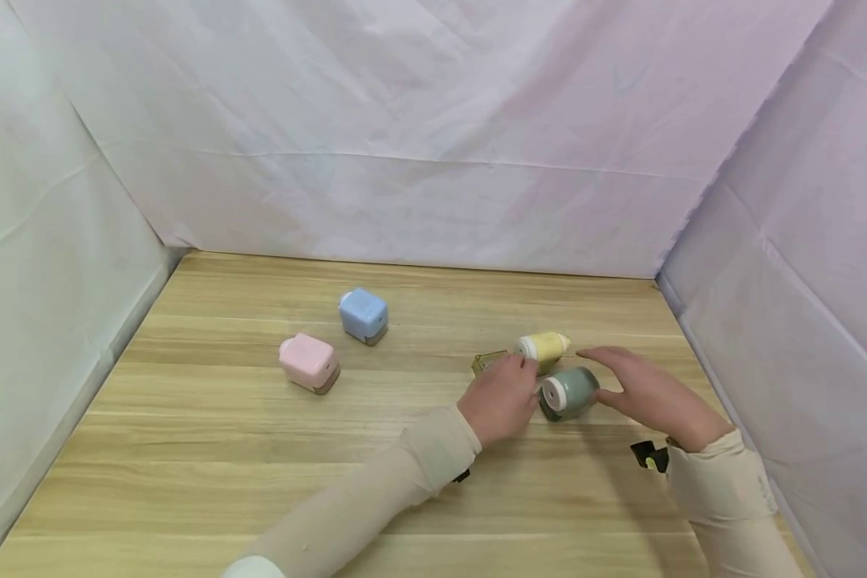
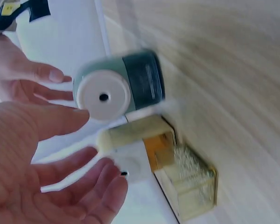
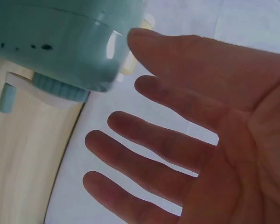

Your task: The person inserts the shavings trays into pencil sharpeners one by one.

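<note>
A green crank pencil sharpener [image 1: 578,388] with a white round front and dark green drawer is between my hands. My left hand [image 1: 502,399] is at its front side, fingers loosely bent; in the left wrist view the thumb tip overlaps the white face. My right hand [image 1: 653,393] spreads its fingers on the other side, thumb tip close to the green body; the crank [image 3: 51,91] shows in the right wrist view. Just behind stands a yellow sharpener [image 1: 547,347], partly hidden by my left hand. Its see-through drawer [image 2: 191,186], holding shavings, is pulled out.
A pink sharpener [image 1: 308,360] and a blue sharpener [image 1: 364,313] stand on the left half of the wooden table [image 1: 209,449]. White cloth [image 1: 405,201] hangs around the back and sides. Dark straps show at my wrists.
</note>
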A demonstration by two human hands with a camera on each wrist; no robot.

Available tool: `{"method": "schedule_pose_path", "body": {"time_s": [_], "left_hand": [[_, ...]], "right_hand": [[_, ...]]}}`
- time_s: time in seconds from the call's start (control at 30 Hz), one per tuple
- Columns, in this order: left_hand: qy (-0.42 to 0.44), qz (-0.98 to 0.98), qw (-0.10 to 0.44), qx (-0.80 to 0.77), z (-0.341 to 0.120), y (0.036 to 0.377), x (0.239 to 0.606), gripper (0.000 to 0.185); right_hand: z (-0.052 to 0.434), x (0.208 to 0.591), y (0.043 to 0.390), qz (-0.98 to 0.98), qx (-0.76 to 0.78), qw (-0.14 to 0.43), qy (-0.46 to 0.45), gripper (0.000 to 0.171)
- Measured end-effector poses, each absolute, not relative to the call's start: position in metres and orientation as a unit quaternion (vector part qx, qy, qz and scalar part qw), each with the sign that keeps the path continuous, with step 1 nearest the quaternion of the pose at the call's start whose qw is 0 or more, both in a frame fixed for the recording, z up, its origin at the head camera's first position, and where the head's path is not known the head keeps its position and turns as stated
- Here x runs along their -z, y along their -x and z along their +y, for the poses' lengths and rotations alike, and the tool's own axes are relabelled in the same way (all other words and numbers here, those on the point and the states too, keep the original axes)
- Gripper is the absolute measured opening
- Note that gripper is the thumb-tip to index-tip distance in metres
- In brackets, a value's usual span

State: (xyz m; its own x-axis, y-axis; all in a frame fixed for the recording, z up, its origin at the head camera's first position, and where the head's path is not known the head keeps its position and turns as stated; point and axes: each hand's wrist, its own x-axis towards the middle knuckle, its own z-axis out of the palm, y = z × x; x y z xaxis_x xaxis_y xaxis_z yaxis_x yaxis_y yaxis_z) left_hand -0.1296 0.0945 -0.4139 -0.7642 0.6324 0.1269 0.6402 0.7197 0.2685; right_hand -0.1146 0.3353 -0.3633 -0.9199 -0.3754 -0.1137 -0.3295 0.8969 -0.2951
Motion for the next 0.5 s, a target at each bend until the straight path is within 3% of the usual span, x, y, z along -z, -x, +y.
{"method": "schedule_pose_path", "body": {"time_s": [0.2, 0.5], "left_hand": [[0.279, -0.942, 0.025, 0.185, 0.080, 0.143, 0.414, 0.045], [0.216, -0.957, -0.050, 0.184, 0.058, 0.160, 0.426, 0.065]], "right_hand": [[0.334, 0.356, 0.114, 0.975, 0.118, 0.080, 0.169, 0.063], [0.335, 0.353, 0.113, 0.978, 0.114, 0.070, 0.163, 0.062]]}}
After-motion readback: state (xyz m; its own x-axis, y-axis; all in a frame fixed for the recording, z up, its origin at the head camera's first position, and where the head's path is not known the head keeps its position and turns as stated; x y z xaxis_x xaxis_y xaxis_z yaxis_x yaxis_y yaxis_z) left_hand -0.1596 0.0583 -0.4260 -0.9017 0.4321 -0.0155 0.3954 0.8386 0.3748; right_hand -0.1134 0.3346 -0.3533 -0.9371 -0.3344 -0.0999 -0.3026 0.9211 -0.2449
